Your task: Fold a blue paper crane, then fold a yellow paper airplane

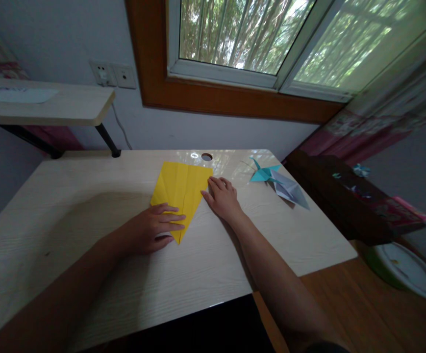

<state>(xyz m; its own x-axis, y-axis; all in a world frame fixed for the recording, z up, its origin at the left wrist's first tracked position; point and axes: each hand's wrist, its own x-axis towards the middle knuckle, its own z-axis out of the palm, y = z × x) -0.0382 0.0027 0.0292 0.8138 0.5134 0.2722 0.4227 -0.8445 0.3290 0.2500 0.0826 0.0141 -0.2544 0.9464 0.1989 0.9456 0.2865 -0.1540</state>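
Note:
A sheet of yellow origami paper [181, 184] lies on the pale wood-grain desk, folded into a kite-like shape with its point toward me and creases running down it. My left hand [161, 226] rests flat on its lower left part, fingers spread over the paper and thumb near the point. At the paper's right edge, my right hand [223, 197] has its fingers bent, with thumb and forefinger closed on the edge. The palm side of that hand is hidden.
Farther right on the desk [117, 171] sit a teal folded-paper figure [266, 173] and a grey-white folded-paper piece [289, 188]. A raised shelf [43, 110] stands at the back left. Beyond the right edge are a dark wooden cabinet [338, 206] and a round bin [407, 269].

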